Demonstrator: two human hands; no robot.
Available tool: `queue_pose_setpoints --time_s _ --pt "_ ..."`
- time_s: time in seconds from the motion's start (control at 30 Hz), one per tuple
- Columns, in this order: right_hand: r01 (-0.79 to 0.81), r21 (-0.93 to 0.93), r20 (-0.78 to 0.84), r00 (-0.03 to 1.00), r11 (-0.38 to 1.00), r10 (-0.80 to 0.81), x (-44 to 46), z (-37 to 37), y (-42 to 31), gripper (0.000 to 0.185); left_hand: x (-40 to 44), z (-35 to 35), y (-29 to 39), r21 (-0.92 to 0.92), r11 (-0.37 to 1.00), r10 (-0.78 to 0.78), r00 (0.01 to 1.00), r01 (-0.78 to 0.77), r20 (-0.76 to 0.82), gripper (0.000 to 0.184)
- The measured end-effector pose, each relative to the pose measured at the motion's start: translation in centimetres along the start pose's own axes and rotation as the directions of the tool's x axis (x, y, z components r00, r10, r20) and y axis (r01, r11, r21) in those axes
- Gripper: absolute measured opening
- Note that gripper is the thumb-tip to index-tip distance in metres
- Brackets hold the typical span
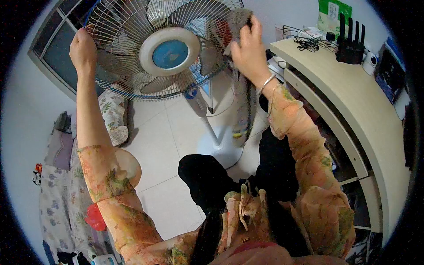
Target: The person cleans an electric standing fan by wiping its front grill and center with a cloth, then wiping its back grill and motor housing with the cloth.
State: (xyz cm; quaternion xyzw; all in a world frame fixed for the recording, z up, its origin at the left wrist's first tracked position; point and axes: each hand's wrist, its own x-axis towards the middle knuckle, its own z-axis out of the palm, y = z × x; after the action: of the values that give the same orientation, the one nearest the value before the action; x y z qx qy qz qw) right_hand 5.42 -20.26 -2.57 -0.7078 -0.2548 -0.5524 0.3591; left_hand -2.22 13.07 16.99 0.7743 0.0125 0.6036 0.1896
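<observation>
A standing fan (pixel 170 51) with a wire cage, a blue centre disc and a white base fills the upper middle. At the cage's left rim, my left hand (pixel 84 51) is closed around the edge wire. On the opposite side, my right hand (pixel 249 48) holds a grey cloth (pixel 240 22) against the cage's right edge, fingers bent over it. The cloth's long end hangs down beside the fan pole, with a yellowish patch near its bottom.
A curved cream desk (pixel 353 88) stands at the right, bearing a black router (pixel 350 48), a small white camera (pixel 369 63) and tangled black cables (pixel 309 42). A bed with floral covers (pixel 62 198) lies at the left, near a red object (pixel 96 217).
</observation>
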Motion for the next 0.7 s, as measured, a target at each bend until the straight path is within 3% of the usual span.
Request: queue_pose_setpoints --time_s 0.37,0.47,0.5,0.53,0.57,0.63,0.7 --pt "0.184 0.16 0.131 0.97 0.97 -0.205 -3.6 2.1 -6.6 0.041 -0.8 -0.3 1.0 0.014 0.998 -0.057 0.998 0.057 -0.013 0.047" --pt "0.015 0.193 0.192 0.98 0.981 -0.053 -3.5 0.9 -5.3 0.038 -0.9 -0.4 1.1 0.005 0.998 -0.056 0.998 0.057 -0.027 0.048" --pt "-0.037 0.185 0.187 0.982 0.982 0.002 -3.5 0.5 -4.4 0.037 -0.9 -0.4 1.1 -0.005 0.999 -0.047 0.998 0.047 -0.036 0.048" --pt "0.126 0.067 -0.007 0.992 0.99 -0.126 -3.3 0.4 -2.9 0.037 -0.9 -0.5 1.0 -0.017 0.999 -0.044 0.999 0.044 -0.025 0.048" --pt "0.018 0.154 -0.09 0.996 0.988 -0.004 -2.6 0.4 -1.7 0.036 -0.8 -0.5 0.9 -0.029 0.999 -0.043 0.999 0.042 -0.012 0.049" --pt "0.012 0.017 -0.157 0.988 1.0 -0.009 -0.9 -0.5 1.3 0.033 -0.7 -0.6 0.6 -0.016 0.999 -0.04 0.999 0.04 0.0 0.049" --pt "-0.026 0.084 -0.086 0.996 0.996 0.034 0.3 -0.4 4.1 0.036 -0.4 -0.5 0.4 0.03 0.999 -0.037 0.999 0.037 0.001 0.048"
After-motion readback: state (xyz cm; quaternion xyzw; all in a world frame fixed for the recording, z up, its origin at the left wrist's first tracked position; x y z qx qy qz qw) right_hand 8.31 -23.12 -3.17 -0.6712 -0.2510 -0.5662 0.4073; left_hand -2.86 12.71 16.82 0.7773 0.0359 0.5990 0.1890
